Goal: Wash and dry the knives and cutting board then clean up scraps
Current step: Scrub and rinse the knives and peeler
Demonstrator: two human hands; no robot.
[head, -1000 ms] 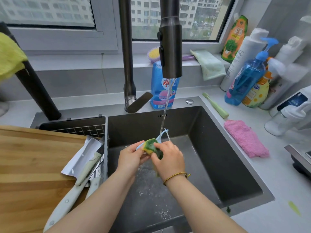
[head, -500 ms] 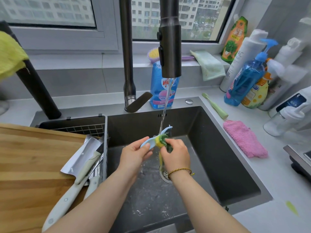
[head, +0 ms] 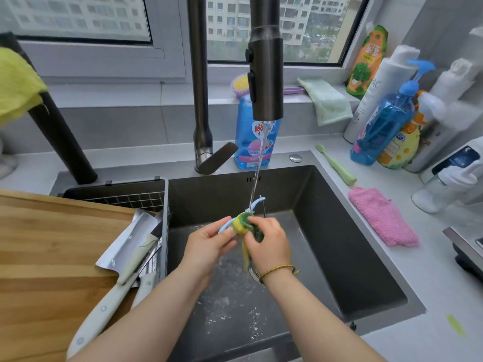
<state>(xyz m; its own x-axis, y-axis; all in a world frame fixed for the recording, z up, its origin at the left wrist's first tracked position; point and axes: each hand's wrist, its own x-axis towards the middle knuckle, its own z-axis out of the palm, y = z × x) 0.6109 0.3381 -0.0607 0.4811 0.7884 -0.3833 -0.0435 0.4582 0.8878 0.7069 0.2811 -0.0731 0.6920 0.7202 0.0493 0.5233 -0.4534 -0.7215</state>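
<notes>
A: Starting big, what is filling the view?
B: The dark sink [head: 334, 246] is taking up the middle, and the wooden cutting board [head: 52, 244] is lying along its left side, with a wire rack [head: 122, 197] just beyond. The faucet [head: 266, 74] is pouring a thin stream of water [head: 257, 165] down the centre.
A: And the knives?
B: The knives [head: 125, 246] are resting on the board's right edge, just beside the sink. Their blades are pointing up toward the rack and their pale handles are trailing down toward the person. Nobody is touching them, so I am judging their wash as not yet done.
A: What are the hands doing?
B: Both are working close together under the stream. The left hand [head: 206, 246] is pinching the near end of a small blue tool [head: 257, 202], a peeler by the look of it. The right hand [head: 269, 244] is curling its fingers round a green and yellow sponge [head: 244, 223] and pressing it on the tool's middle.
A: Which way is the tool lying?
B: Its long axis is running from the left fingertips up and to the right, with the far end poking into the water.
A: So for the knives?
B: They are sitting well to the left of both hands, with the left hand nearer. The handles are facing it, which I am guessing suits a reach from that side. A green scrap [head: 456, 325] is waiting on the counter at right.
</notes>
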